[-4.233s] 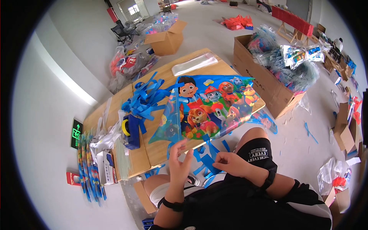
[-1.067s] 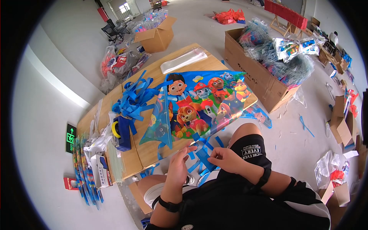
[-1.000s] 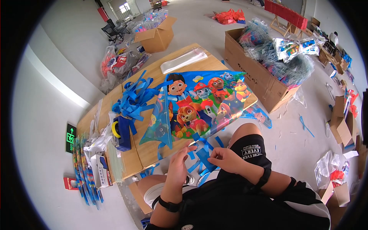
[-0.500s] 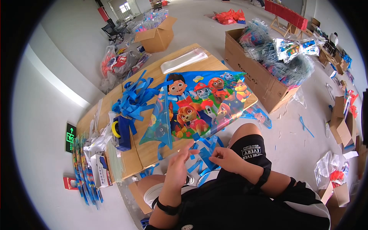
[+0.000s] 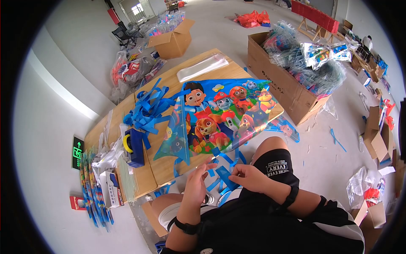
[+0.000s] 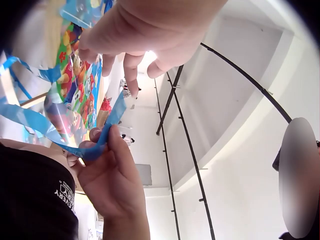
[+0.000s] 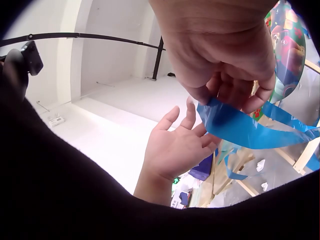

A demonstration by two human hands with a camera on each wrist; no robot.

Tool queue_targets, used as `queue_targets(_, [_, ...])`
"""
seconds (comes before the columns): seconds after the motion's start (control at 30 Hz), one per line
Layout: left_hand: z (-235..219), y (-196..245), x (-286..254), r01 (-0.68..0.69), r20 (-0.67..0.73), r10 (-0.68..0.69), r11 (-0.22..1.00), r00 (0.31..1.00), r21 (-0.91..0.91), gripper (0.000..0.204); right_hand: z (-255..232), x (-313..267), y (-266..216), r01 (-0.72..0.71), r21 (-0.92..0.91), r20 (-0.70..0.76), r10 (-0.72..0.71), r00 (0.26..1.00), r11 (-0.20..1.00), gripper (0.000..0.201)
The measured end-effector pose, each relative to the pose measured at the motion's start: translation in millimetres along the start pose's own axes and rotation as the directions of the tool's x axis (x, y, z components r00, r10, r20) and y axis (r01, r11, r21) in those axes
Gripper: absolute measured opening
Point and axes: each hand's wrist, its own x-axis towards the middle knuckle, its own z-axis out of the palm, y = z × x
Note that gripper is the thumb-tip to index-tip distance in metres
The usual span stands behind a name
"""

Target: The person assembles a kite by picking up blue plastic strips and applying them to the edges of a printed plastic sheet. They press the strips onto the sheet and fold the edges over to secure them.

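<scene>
My right hand (image 5: pixel 250 178) pinches the end of a blue plastic strip (image 7: pixel 240 125) between thumb and fingers, in front of the table edge. The strip loops away below the hand. My left hand (image 5: pixel 196 184) is beside it with fingers spread loosely; in the left wrist view one fingertip (image 6: pixel 131 87) comes right to the strip's free end, where a small whitish bit shows. A kite (image 5: pixel 224 116) printed with cartoon puppies and a boy lies flat on the wooden table (image 5: pixel 169 169), just beyond both hands, with a blue strip at its near edge.
Left on the table are a heap of blue strips (image 5: pixel 150 110) and a blue tape dispenser (image 5: pixel 136 148) with yellow tape. Clear sleeves (image 5: pixel 203 67) lie at the back. A big carton (image 5: pixel 283 86) of bagged goods stands right of the table. Strips hang below its front edge.
My left hand's fingers lift and spread half a second ago, then come back down toward the strip end. My right hand keeps its pinch, nearly still. The kite stays in place.
</scene>
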Motion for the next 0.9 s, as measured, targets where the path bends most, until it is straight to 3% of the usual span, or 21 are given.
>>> queue_targets(0.03, [0, -1, 0, -0.015, -0.008, 0.015, 1.000, 1.000, 0.010, 0.051, 0, 0, 1, 0.000, 0.000, 0.000, 0.000, 1.000, 1.000, 0.022])
queue_targets(0.27, [2, -2, -2, -0.098, 0.040, 0.097, 0.995, 0.994, 0.025, 0.052, 0, 2, 4, -0.006, -0.057, -0.025, 0.005, 1.000, 0.998, 0.022])
queue_targets(0.37, [0, 2, -4, -0.139, -0.051, 0.147, 0.981, 0.988, 0.134, 0.053, 0, 2, 6, -0.019, -0.082, -0.035, 0.016, 0.999, 0.996, 0.023])
queue_targets(0.43, [2, 10, -7, -0.097, 0.039, 0.097, 0.995, 0.995, -0.011, 0.038, 0, 2, 3, -0.031, -0.082, -0.038, 0.027, 0.999, 0.996, 0.023])
queue_targets(0.53, [-2, 7, -9, 0.006, 0.089, -0.003, 0.999, 0.996, -0.033, 0.040, 0, 0, -6, -0.029, -0.077, -0.043, 0.026, 0.999, 0.997, 0.023])
queue_targets(0.6, [-2, 3, -8, 0.001, 0.076, 0.001, 0.999, 0.997, -0.033, 0.040, 1, 2, -1, 0.045, -0.050, -0.028, -0.046, 0.999, 0.998, 0.014])
queue_targets(0.9, [-4, -2, -2, 0.021, 0.043, -0.019, 0.999, 0.999, -0.040, 0.037, 2, 1, 1, 0.009, -0.029, 0.000, -0.009, 1.000, 1.000, 0.022])
